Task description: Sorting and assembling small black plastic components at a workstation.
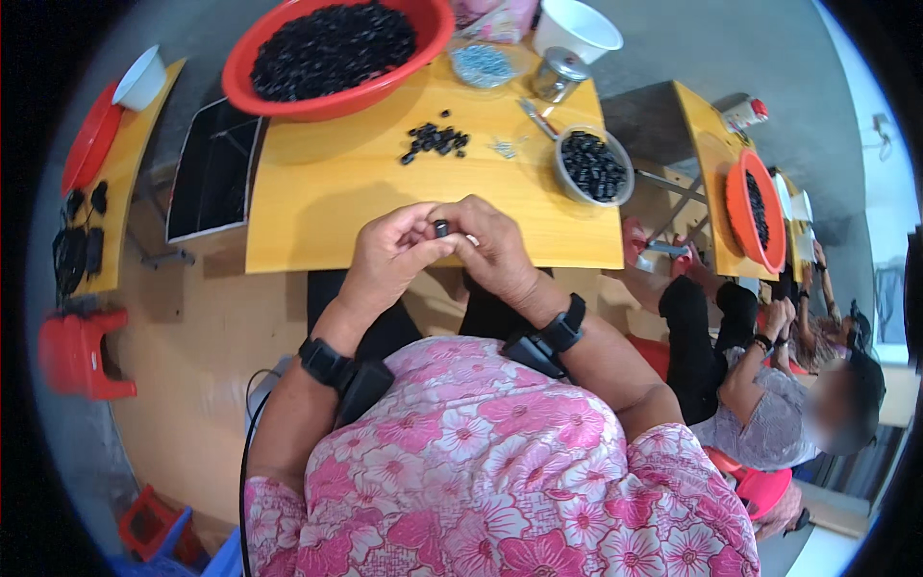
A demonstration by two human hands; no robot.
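Note:
In front of my body, above the table's near edge, my left hand (392,250) and my right hand (492,248) meet with fingers closed. Between their fingertips they pinch a small black cylindrical plastic piece (441,228). Its far end and any tiny part in it are hidden by the fingers. Beyond the hands, a loose heap of similar black pieces (437,140) lies on the yellow table (317,212). A few thin pale pins (503,149) are scattered to its right. Farther right stands a clear round tub (560,180) filled with black pieces.
A big red basin (237,82) of black pieces stands far left on the table. At the back are a dish of light-blue small parts (484,64), a metal canister (561,75), a white bowl (582,31) and a slim tool (540,118). People sit at right beside another table (707,163).

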